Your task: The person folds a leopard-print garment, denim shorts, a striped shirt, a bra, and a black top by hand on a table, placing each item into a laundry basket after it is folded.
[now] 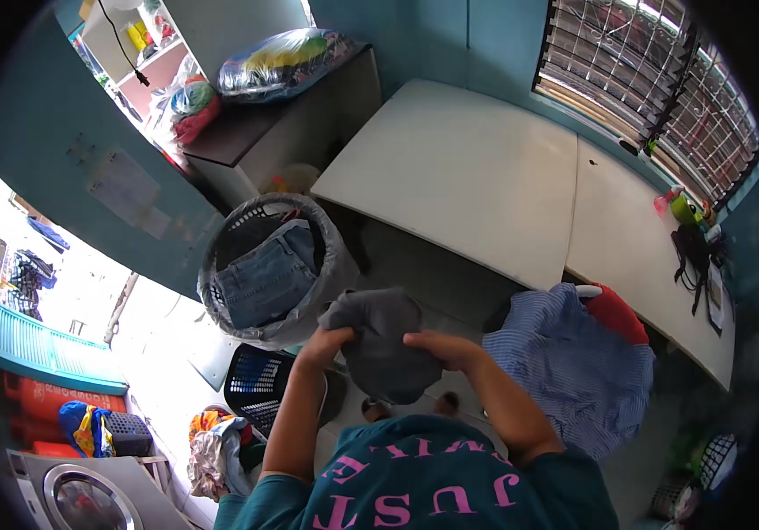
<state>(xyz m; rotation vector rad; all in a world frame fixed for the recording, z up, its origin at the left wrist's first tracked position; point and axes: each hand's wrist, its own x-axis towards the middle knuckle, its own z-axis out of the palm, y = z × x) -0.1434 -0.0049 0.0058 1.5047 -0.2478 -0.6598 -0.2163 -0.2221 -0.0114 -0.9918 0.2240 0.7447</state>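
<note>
A dark grey cloth garment (386, 340) hangs between my two hands in front of my body; its exact kind is hard to make out. My left hand (333, 343) grips its left edge, thumb on top. On the other side my right hand (432, 345) pinches the cloth near its right edge. Just beyond my left hand stands a round laundry basket (341, 256) lined with clear plastic. Folded blue denim (265, 278) lies inside it. To the right of my right hand, a blue striped cloth (565, 362) is draped over something beside the table.
A white table (477, 168) spans the far side below a barred window (653, 79). A dark empty basket (256, 384) and a clothes pile (220, 450) are at lower left, near a washing machine (88, 495). Plastic-wrapped bedding (282, 64) sits on a cabinet (247, 141).
</note>
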